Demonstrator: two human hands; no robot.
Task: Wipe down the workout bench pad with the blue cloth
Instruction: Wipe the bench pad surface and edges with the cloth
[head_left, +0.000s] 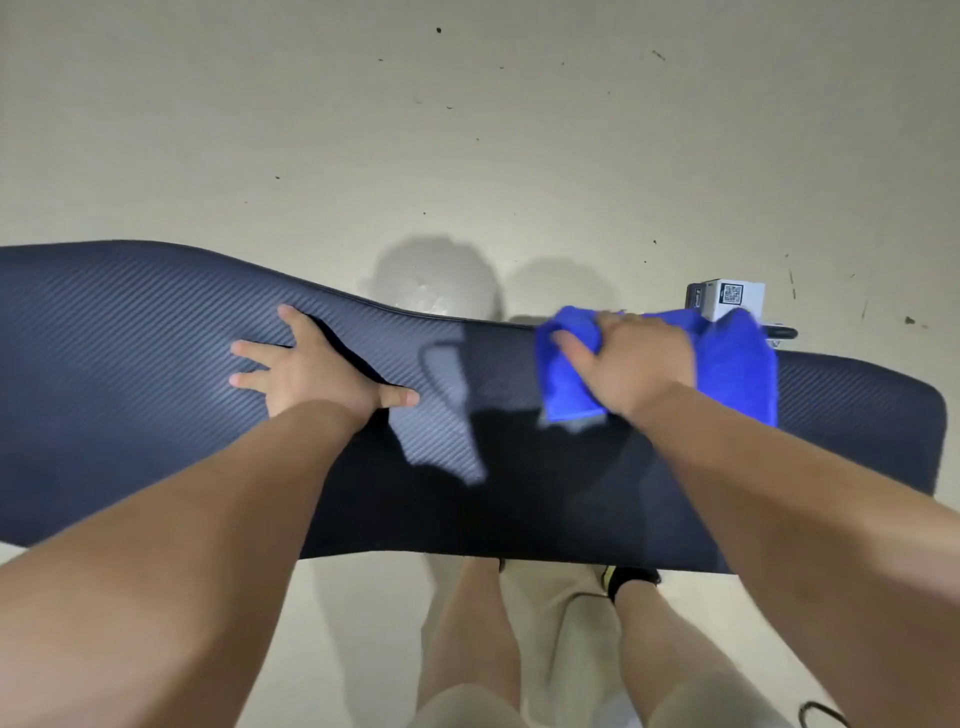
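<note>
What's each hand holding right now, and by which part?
The right hand grips the blue cloth around its bunched middle, against the bench pad. The left hand holds nothing; it rests open on the pad.

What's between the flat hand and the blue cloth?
Just bare bench pad lies between the left hand and the blue cloth, seen in the head view.

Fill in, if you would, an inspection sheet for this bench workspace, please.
Surface: dark textured bench pad, shadowed across its middle.
Job's things: blue cloth bunched on the pad's right part.
Clutter: white box with a QR code beyond the pad's far edge.
Grippers: left hand spread flat on the pad; right hand grips the cloth.
Cables: dark loop at lower right, perhaps a cord.
Surroundings: pale, speckled floor.
</note>
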